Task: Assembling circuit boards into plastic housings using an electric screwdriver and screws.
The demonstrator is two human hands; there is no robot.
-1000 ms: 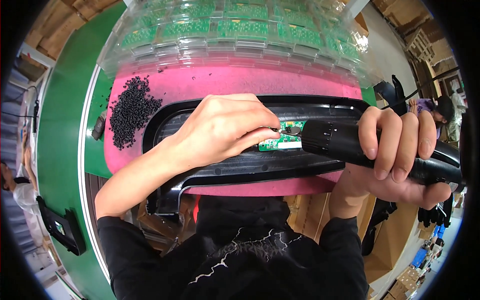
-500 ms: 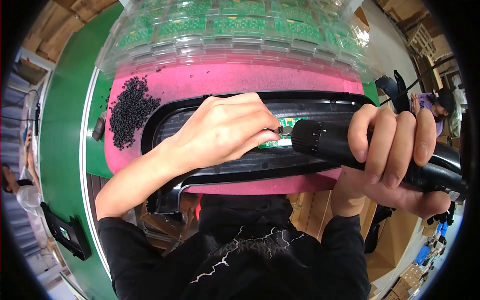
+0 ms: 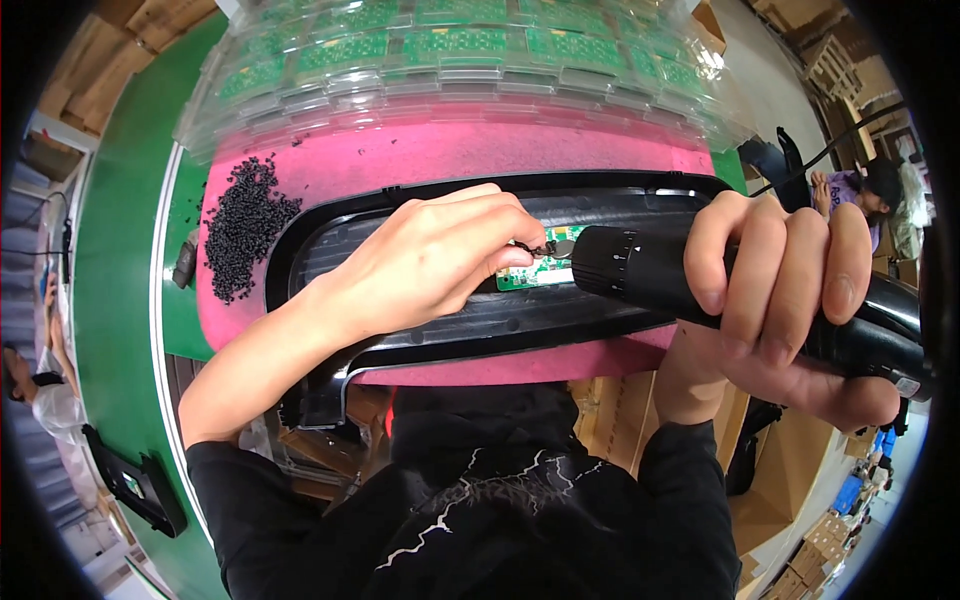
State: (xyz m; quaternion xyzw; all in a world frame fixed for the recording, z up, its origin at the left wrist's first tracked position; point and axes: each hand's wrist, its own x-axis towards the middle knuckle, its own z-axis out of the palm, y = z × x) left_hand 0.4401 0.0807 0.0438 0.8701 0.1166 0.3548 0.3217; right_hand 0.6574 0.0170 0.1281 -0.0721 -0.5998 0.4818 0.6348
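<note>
My right hand (image 3: 775, 290) wraps around a black electric screwdriver (image 3: 635, 268), which lies almost level and points left. Its metal tip is over a green circuit board (image 3: 530, 278) inside a long black plastic housing (image 3: 460, 347). My left hand (image 3: 425, 250) reaches across the housing, thumb and forefinger pinched on small black screws right beside that tip. Part of the board is hidden under the screwdriver and my left fingers. Whether the tip touches a screw, I cannot tell.
A heap of small black screws (image 3: 245, 235) lies left of the housing on a pink mat (image 3: 440, 148). Behind stand stacked clear trays (image 3: 450, 75) of green boards. Another black housing (image 3: 135, 485) sits on the green table at far left. People are at both sides.
The whole view has shifted slightly. More of the black screws shows between my left thumb and forefinger. My right hand keeps its grip on the screwdriver.
</note>
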